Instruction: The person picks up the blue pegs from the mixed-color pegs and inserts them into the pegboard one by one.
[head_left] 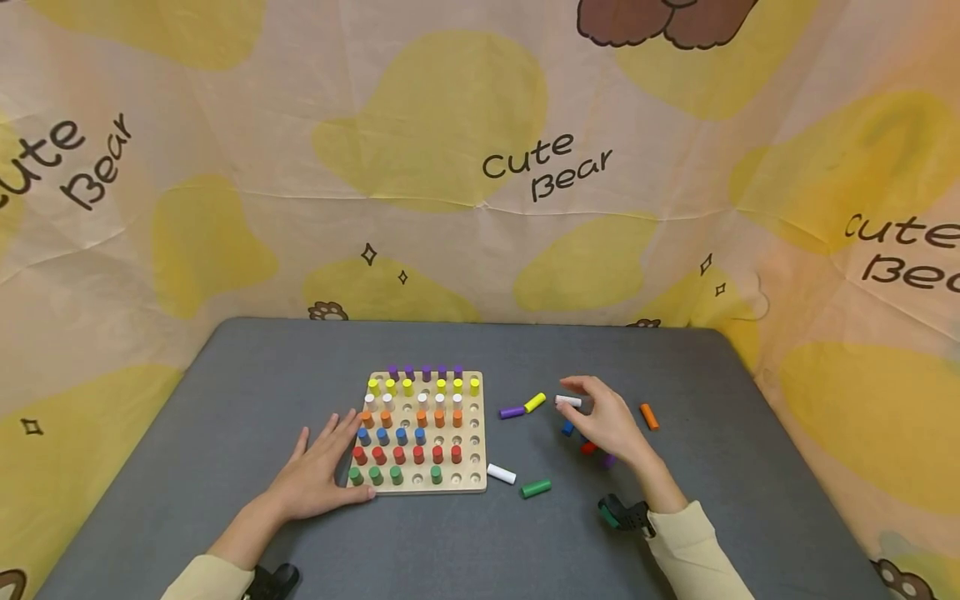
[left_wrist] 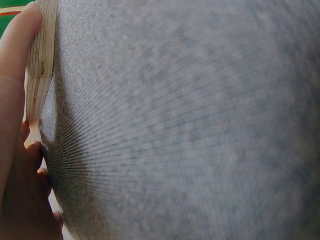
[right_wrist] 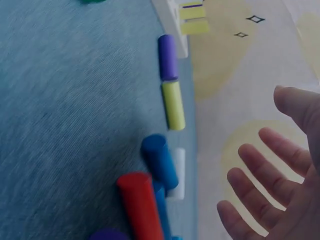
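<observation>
Though the pegboard (head_left: pixel 466 439) is mostly filled, loose pegs (head_left: pixel 536 489) are left to its right, a white peg (head_left: pixel 567 401) flanked by the parted right hand (head_left: pixel 606 417). Its left edge is touched by the spread left hand (head_left: pixel 315 475).

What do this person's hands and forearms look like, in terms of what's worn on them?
The left hand and the right hand are ungloved. Plain cream cloth sleeves end near both wrists. A small black wrist device shows on the left; a black wristband with a green part on the right. No cables are visible.
</observation>
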